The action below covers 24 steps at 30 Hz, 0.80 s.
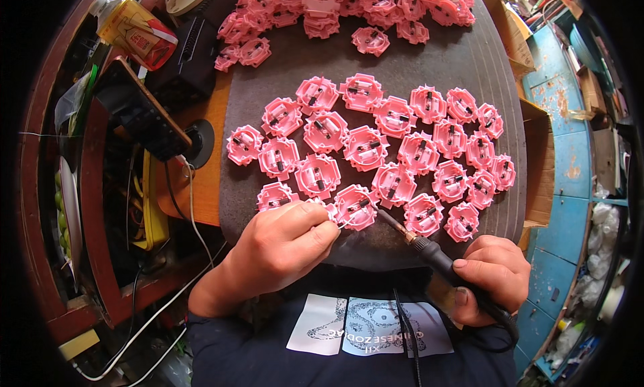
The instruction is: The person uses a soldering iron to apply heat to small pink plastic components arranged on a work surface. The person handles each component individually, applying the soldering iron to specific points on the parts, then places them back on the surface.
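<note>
My right hand (493,276) is wrapped round the black handle of a soldering iron (433,253). The iron slants up to the left, its tip close to the right edge of a pink plastic housing (355,216). My left hand (285,246) is closed in a pinch, with a thin pale wire (345,221) reaching from its fingertips to that housing. Whether the iron tip touches anything cannot be made out. Another pink housing (276,194) lies just beyond my left knuckles, partly covered. Several more, each with small black and white parts inside, are spread across the dark board (308,58).
A heap of pink housings (322,8) fills the far end of the board. At the left are a phone (144,112) on a stand, a drink bottle (137,31) and white cables (198,219). Cardboard boxes (539,166) and a blue cabinet (560,172) stand at the right.
</note>
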Available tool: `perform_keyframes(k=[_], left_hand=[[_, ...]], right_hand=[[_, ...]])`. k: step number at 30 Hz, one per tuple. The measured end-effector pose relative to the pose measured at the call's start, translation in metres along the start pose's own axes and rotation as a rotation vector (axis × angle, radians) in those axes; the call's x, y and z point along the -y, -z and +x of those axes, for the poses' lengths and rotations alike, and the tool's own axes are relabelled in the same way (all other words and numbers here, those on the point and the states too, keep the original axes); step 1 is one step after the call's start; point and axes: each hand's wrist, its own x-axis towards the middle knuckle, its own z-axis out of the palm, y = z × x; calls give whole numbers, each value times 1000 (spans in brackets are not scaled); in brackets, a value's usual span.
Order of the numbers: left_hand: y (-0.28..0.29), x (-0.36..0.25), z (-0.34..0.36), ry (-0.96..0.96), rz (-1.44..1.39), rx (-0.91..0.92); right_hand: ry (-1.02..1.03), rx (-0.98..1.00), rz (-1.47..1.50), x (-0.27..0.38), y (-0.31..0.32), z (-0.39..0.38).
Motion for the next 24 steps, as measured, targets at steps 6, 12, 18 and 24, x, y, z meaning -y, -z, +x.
perform_keyframes(k=[6,12,18,24], left_hand=[[0,-1,-7,-5,-7,-38],[0,0,-8,-21,-39,8],[-3,2,-9,-22,-46,15],[-4,4,-12,9,-51,25]], right_hand=[[36,18,21,2,-3,1],[89,40,47,0,-11,7],[94,54,53,-1,-13,8],[85,53,58,0,-15,9]])
